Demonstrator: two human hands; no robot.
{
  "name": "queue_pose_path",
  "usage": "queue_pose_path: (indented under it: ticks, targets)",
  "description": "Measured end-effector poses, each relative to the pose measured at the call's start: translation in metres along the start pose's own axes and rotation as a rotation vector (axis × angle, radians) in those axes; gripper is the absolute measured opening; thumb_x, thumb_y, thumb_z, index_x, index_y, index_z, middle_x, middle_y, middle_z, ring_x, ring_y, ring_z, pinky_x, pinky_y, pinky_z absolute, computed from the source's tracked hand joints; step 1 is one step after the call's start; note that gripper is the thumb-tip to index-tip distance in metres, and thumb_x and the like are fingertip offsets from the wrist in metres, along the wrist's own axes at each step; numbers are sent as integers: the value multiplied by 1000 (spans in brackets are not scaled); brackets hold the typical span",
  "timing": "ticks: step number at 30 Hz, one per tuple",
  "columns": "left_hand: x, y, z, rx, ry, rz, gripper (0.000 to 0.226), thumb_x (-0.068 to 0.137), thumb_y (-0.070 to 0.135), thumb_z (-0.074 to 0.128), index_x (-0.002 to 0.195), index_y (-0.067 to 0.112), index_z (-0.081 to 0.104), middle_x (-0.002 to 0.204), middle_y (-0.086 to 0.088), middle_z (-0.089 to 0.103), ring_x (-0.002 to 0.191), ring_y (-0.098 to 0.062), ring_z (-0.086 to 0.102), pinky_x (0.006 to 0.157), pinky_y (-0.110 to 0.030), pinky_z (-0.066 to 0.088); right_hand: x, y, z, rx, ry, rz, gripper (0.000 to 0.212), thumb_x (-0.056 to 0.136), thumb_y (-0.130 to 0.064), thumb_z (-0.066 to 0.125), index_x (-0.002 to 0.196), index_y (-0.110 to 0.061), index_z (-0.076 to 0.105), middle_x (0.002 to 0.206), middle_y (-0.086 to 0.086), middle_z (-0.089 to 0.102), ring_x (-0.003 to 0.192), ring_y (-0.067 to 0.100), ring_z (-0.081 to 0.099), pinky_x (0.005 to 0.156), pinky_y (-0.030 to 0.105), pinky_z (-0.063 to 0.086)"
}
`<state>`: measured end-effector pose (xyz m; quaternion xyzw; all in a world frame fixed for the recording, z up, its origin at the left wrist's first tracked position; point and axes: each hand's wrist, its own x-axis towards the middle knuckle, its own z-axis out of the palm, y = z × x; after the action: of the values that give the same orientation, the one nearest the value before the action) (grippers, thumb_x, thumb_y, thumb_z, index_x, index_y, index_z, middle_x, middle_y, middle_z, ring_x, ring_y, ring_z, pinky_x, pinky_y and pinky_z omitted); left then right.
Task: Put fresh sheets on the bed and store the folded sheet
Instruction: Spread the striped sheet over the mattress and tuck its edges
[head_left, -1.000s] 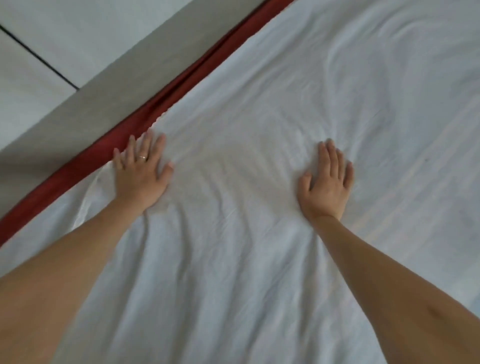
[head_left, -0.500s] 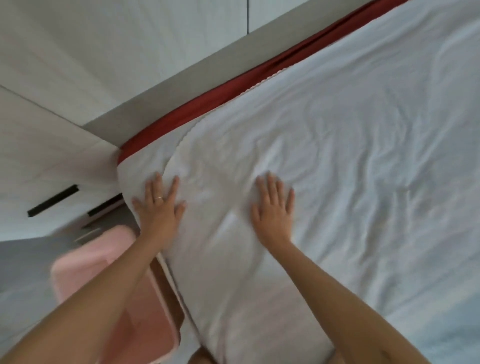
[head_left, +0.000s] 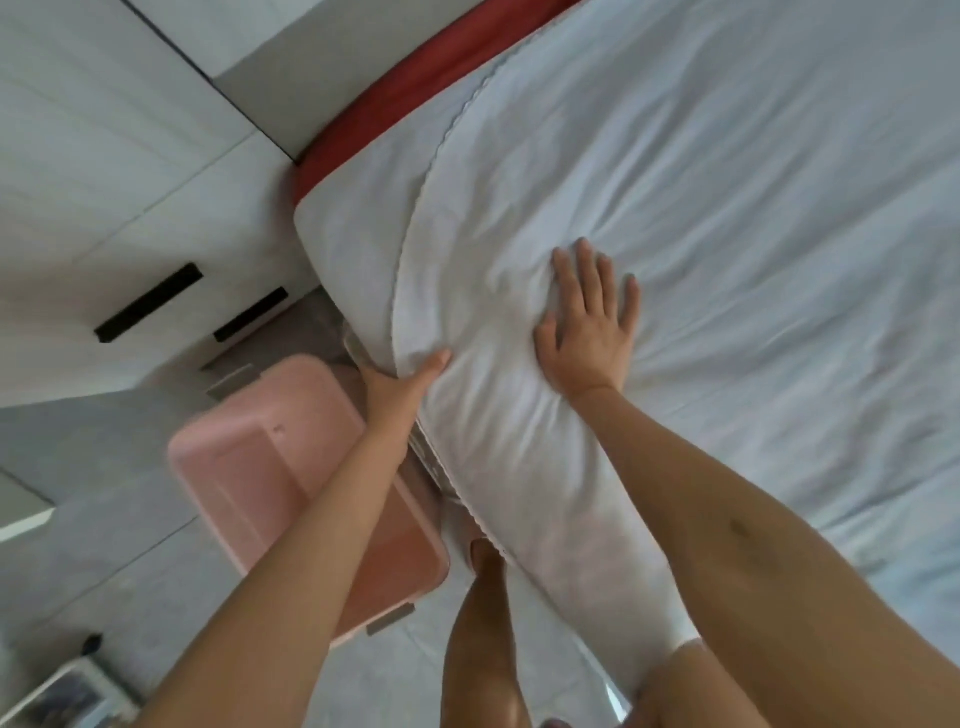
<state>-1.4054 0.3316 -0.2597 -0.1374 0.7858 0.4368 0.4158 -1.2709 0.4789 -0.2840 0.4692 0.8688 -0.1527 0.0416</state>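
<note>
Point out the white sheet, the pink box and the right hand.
white sheet (head_left: 727, 234), head view, a bare stretch on top of the bed.
pink box (head_left: 249, 467), head view, middle of its pink surface.
right hand (head_left: 589, 332), head view, back of the hand, pressed flat on the sheet.

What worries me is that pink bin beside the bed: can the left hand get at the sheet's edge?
Likely yes. The left hand is on the white sheet at the mattress side, thumb on top, fingers hidden. The pink bin sits lower, under the forearm, not between them.
</note>
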Motion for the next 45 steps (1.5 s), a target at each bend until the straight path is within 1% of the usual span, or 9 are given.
queue_pose_path:
  ticks: [7,11,15,24,28,31,35,40,45]
  targets:
    - [-14,-18,0,110,191,-28,112,61,35,87,141,8,13,140,-9,26,126,-19,35,95,-18,31,0,2,6,23,82,-18,67,84,-36,41,148,-25,26,157,1,21,144,20,19,117,48,5]
    - [-36,-38,2,102,326,269,78,73,16,79,124,11,21,123,-7,27,110,-17,36,92,-24,40,-1,3,9,11,96,-17,66,86,-38,39,149,-26,24,157,-1,19,145,19,16,118,46,3]
    - [-43,-68,-7,157,208,357,38,84,4,63,103,14,31,90,6,37,75,-8,44,74,-29,44,-1,4,6,37,108,-15,67,85,-38,40,149,-27,25,157,-1,20,145,19,16,118,46,3]
    - [-52,-105,-34,208,55,525,35,85,0,57,104,13,30,97,12,36,84,4,50,85,-30,45,-27,10,3,131,6,-22,65,88,-40,36,150,-25,21,158,-3,16,146,18,11,119,40,0]
    - [-55,-106,-41,198,31,517,22,83,4,60,84,21,46,83,11,44,80,-10,46,87,-40,46,-95,-2,-2,549,109,60,41,86,-26,47,121,-10,60,128,8,58,116,21,54,102,33,38]
    - [-69,-105,-41,73,-29,271,26,80,12,69,84,25,46,91,5,47,89,-14,47,89,-35,43,-182,-22,-5,712,145,285,23,87,-22,45,94,-17,66,86,0,66,70,12,57,66,30,47]
    - [-78,-112,-41,1,-38,131,29,76,15,74,92,25,52,104,0,58,99,-21,58,91,-40,48,-285,-43,17,892,-129,586,21,89,-15,44,82,-23,63,63,1,64,58,21,60,57,34,49]
    - [-85,-116,-43,100,9,239,39,77,12,74,108,7,51,97,1,52,92,-16,52,82,-24,46,-351,-46,49,1667,-398,1489,34,97,-40,42,105,-12,58,94,5,68,79,18,60,76,28,48]
    - [-87,-120,-45,34,15,71,55,80,13,72,124,9,40,123,-8,46,110,-24,52,96,-36,48,-357,-33,57,2283,94,1760,73,85,-69,41,120,-4,41,109,10,57,107,23,53,102,38,36]
